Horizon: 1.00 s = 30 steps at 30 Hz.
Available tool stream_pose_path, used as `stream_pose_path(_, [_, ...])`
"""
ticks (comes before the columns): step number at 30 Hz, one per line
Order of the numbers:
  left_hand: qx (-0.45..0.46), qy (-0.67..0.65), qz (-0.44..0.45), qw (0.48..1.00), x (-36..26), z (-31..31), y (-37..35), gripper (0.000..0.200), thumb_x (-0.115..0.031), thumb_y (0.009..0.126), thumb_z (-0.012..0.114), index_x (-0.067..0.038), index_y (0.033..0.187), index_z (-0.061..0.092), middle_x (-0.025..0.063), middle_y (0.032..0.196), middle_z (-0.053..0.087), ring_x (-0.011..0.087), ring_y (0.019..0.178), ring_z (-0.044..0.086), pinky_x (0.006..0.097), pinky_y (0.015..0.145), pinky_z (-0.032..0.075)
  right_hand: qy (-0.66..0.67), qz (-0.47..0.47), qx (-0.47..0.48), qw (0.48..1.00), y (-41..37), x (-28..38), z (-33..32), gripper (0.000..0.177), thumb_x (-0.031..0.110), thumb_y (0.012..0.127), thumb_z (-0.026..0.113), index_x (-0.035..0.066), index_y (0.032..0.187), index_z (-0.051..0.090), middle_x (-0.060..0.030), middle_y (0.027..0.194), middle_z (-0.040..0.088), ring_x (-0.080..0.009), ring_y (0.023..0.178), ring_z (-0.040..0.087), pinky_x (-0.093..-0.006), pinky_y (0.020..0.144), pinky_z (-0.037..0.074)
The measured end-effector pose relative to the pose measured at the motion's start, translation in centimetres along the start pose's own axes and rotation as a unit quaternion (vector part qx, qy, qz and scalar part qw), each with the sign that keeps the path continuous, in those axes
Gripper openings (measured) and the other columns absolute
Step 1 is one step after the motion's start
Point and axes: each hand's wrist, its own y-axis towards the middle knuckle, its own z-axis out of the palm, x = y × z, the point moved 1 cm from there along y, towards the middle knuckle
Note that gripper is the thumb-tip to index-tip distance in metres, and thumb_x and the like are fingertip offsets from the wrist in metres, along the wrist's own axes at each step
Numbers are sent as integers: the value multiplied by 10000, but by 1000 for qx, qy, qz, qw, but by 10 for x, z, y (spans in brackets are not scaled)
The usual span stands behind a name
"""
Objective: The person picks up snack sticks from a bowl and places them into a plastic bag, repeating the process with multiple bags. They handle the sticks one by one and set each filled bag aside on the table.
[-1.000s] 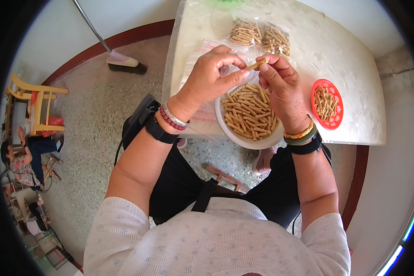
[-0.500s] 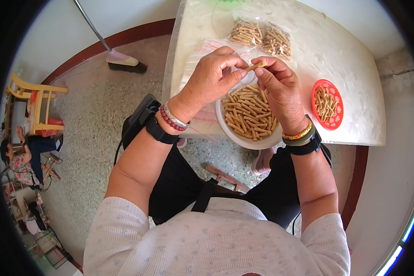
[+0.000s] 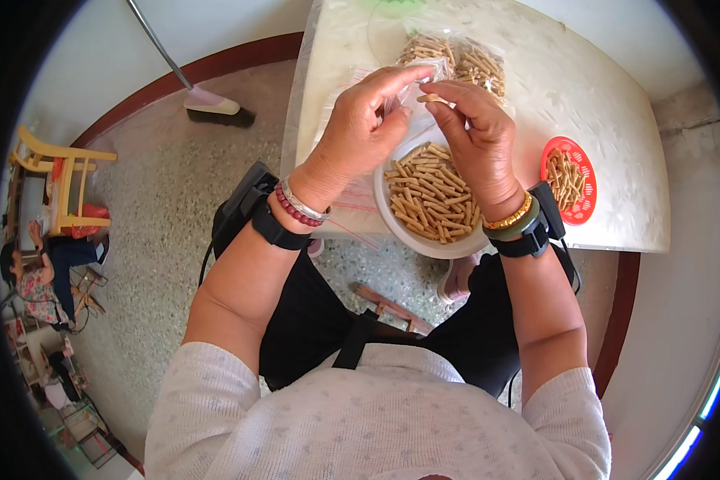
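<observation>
One short, rough, tan stick [image 3: 430,98] is lying in the right hand [image 3: 480,132], whose thumb and fingers are clamping on it above the bowl's far rim. The left hand [image 3: 368,120] is keeping thumb and forefinger apart, with thin, crinkled clear plastic [image 3: 418,90] showing beside them; whether its other fingers are gripping that film, I cannot tell.

One round, smooth, pale bowl [image 3: 386,210] is holding a heap of similar sticks, too many to count, and the right hand is hiding part of its rim. Two clear, stick-filled packets [image 3: 482,68] are lying beyond the hands, and one red, slotted oval basket [image 3: 590,196] with more sticks is sitting on the right of the mottled, cream worktop [image 3: 632,200]. Flat, red-lined film [image 3: 356,196] is spreading under the left wrist. One broom [image 3: 220,110] is standing on the speckled floor [image 3: 152,184]; farther off, one person [image 3: 40,280] is sitting near a wooden chair [image 3: 78,188].
</observation>
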Motion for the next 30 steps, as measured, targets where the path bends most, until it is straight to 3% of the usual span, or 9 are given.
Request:
stream_pose_path(2, [-9,-74,12,997,3,-2,1,485,87,843,486,-16,1316,515,16,1216,610,-3,669,406,165,586,362,-49,-36,2,998,2,2,1,157,39,823,678,79,974,695,-87,967,679,-216,781,652,-311,661,510])
stream_pose_path(6, [-14,-68,13,997,7,-8,2,485,91,846,461,-9,1318,510,39,1261,594,-8,671,393,159,588,358,-194,-58,57,978,5,8,5,174,55,785,668,97,951,699,-68,969,676,-282,830,637,-354,709,517])
stream_pose_path(11, [-90,-6,3,996,7,-12,3,478,94,840,452,-47,1284,559,-51,884,606,-14,605,353,153,529,318,-251,-125,61,958,6,4,2,178,23,773,643,100,925,695,-72,958,673,-283,858,636,-369,735,515])
stream_pose_path(12, [-90,-5,2,996,7,-13,3,478,94,840,452,-47,1284,559,-51,884,606,-14,605,353,153,529,318,-214,-120,63,967,7,5,-1,186,10,772,635,94,927,692,-77,958,672,-280,855,635,-371,732,514])
stream_pose_path(14, [-149,59,74,984,6,-17,6,467,91,832,461,-62,1254,589,-77,753,517,-10,559,320,161,489,294,-157,-119,45,979,9,10,-7,192,-22,770,611,70,925,676,-95,927,665,-282,815,632,-378,718,511])
stream_pose_path(15, [-147,59,70,985,6,-18,6,467,91,832,461,-62,1254,589,-77,753,517,-10,559,320,161,489,294,-156,-114,46,980,9,12,-10,192,-22,770,611,70,925,676,-95,927,665,-282,815,632,-378,718,511])
stream_pose_path(18, [-113,55,56,990,12,-17,5,464,86,820,473,-71,1237,600,-63,814,586,-6,540,331,169,476,302,-169,82,89,978,-1,5,-19,124,31,797,614,61,905,667,-118,857,644,-307,763,626,-391,703,506])
stream_pose_path(22, [-90,108,41,989,22,-7,4,440,80,808,489,-78,1197,620,-41,952,669,-3,537,367,174,485,331,-219,61,227,947,-24,-18,-15,92,131,825,603,71,851,667,-124,836,643,-319,788,623,-400,714,501])
stream_pose_path(30, [-73,128,58,987,22,-4,5,411,75,804,490,-80,1152,644,-24,1016,687,0,569,399,175,500,348,-258,45,310,914,-51,-10,7,87,109,805,608,90,870,663,-118,840,638,-311,773,626,-395,719,513])
